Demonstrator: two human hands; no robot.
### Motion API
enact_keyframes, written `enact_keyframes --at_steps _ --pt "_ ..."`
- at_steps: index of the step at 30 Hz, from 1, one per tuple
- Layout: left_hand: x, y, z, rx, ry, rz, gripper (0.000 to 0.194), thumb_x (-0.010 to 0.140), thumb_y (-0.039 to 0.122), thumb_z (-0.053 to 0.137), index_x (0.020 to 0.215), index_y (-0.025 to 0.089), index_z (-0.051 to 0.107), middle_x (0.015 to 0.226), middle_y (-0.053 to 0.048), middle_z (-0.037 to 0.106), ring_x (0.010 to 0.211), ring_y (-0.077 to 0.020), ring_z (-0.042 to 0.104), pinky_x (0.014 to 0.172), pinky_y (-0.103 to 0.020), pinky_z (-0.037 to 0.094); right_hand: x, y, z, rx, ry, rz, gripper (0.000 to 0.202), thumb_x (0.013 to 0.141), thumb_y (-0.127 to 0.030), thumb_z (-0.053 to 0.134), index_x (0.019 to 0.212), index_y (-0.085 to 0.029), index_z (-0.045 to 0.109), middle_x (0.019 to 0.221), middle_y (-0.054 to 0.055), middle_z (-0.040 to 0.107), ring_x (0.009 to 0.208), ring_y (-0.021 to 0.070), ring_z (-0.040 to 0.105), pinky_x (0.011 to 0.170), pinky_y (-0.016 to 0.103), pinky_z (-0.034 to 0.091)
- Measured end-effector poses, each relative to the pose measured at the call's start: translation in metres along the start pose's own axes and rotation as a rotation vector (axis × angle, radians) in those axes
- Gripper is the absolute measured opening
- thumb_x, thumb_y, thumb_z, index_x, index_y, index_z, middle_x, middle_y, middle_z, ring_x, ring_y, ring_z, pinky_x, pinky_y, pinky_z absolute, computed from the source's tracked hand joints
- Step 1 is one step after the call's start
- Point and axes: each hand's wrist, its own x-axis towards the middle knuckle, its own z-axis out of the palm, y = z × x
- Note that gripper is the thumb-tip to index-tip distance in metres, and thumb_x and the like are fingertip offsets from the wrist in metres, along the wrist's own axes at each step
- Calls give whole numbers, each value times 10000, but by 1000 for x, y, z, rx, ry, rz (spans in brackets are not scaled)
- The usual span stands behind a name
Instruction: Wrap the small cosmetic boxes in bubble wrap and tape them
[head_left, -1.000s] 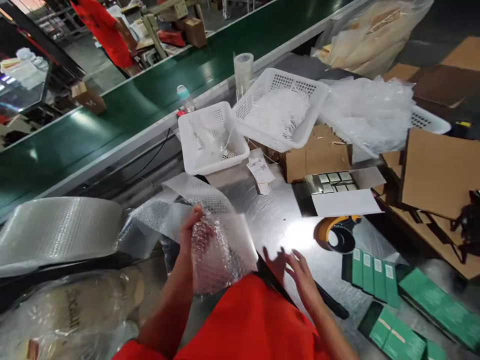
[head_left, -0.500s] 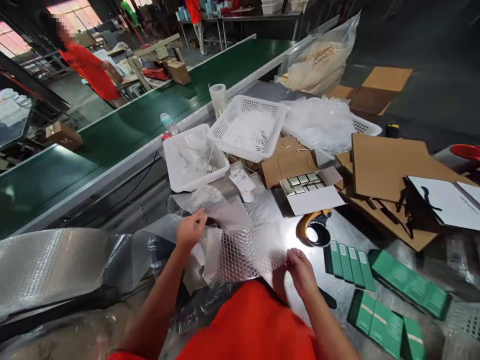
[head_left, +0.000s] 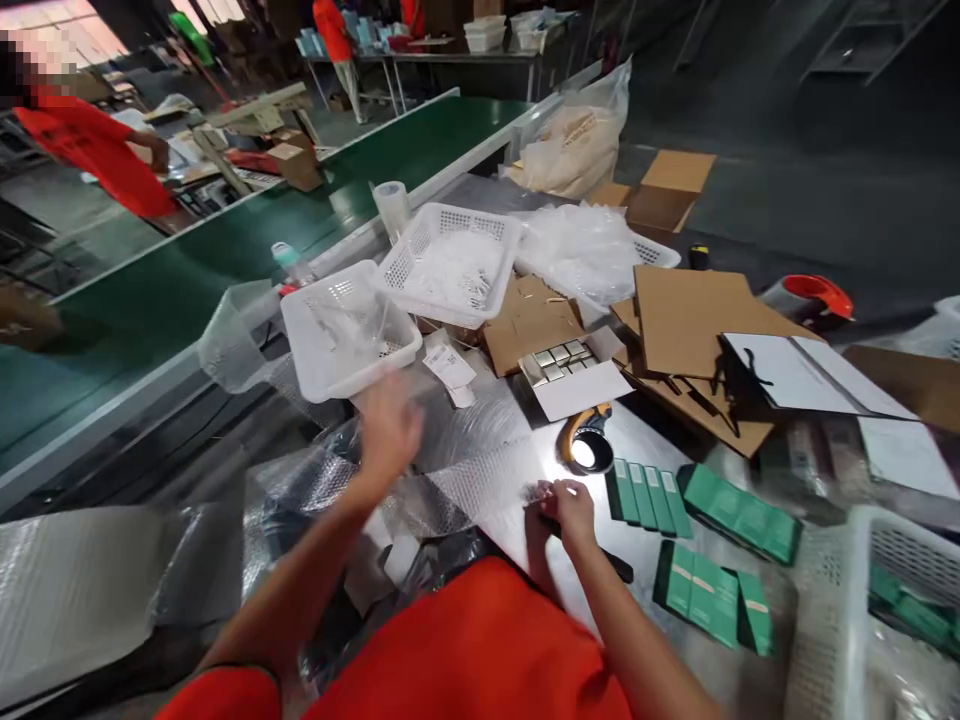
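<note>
My left hand (head_left: 390,425) is smeared by motion above the table, just below the smaller white basket (head_left: 345,330); its fingers cannot be made out. Clear bubble wrap (head_left: 480,485) stretches across the metal table (head_left: 517,540). At its right end my right hand (head_left: 568,512) is closed, pinching the wrap's edge. Right of that hand lie several green boxes (head_left: 649,497) in groups. An orange and black tape dispenser (head_left: 589,445) rests above them, beside an open white box (head_left: 574,385) of small silvery pieces.
A larger white basket (head_left: 454,260) holds clear plastic pieces. Flat cardboard (head_left: 690,320) lies at the right, with another basket (head_left: 855,610) at lower right. The green conveyor (head_left: 217,250) runs behind. A person in red (head_left: 105,155) stands beyond it.
The view has shifted right. My left hand has left the bubble wrap's left part and moved up toward the smaller basket. A loose sheet of wrap now stands beside that basket.
</note>
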Motion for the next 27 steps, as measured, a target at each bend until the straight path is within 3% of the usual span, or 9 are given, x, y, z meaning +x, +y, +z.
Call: enact_keyframes --at_steps 2,3,6,8,10,14,17,22,27 --pt "-59 33 79 -49 -635 84 585 882 261 592 1453 181 497 1607 -194 325 1447 -376 379 1190 -567 288 -2 -2 -8 -28 40 -32 470 563 -475 713 890 -250 460 734 15 690 625 200 650 543 329 542" --pt "-85 42 109 -24 -812 74 624 865 254 609 1476 216 489 1626 -179 291 1462 -397 343 1193 -587 259 -7 -1 -17 -48 73 -64 481 565 -471 718 912 -248 470 779 25 690 665 208 655 576 341 550" --pt "-137 43 158 147 -1021 98 685 840 286 645 1499 330 462 1645 -120 256 1508 -431 198 1190 -648 189 -33 4 -57 -213 156 -264 466 658 -501 672 1004 -236 506 1001 85 682 827 235 665 717 389 565" --pt "-149 29 167 249 -998 174 665 873 310 596 1513 361 422 1650 -90 245 1520 -413 170 1183 -681 178 -57 10 -95 -389 198 -436 416 781 -514 571 1079 -228 524 1107 121 655 918 252 657 795 430 559" --pt "-148 15 175 315 -907 245 605 932 307 492 1530 293 399 1651 -104 238 1515 -427 178 1137 -766 161 -81 13 -140 -545 302 -582 385 869 -488 493 1151 -228 524 1176 140 625 1031 268 629 882 468 538" --pt "-136 11 189 344 -849 296 525 967 309 399 1486 274 476 1620 -105 325 1498 -409 254 1102 -764 245 -116 4 -248 -770 739 -731 409 913 -478 454 1204 -196 506 1221 176 567 1187 311 532 998 520 461" --pt "-130 18 188 341 -798 295 526 939 293 351 1415 275 573 1571 -103 422 1456 -377 367 1091 -706 337 -124 -7 -328 -892 995 -651 479 898 -482 430 1225 -140 501 1183 210 556 1186 355 497 1020 551 409" --pt "-131 12 178 379 -621 262 568 727 350 357 1154 344 732 1313 -38 682 1273 -323 595 1052 -494 479 -118 -7 -420 -935 1132 -549 529 845 -458 410 1203 -88 526 1131 229 559 1139 373 477 1002 548 398" --pt "-129 7 184 416 -743 187 440 459 444 405 763 466 722 971 60 790 1014 -362 721 926 -459 539 -120 11 -513 -866 1368 -237 498 799 -351 460 1168 -37 574 1106 296 580 1124 439 501 928 590 410"
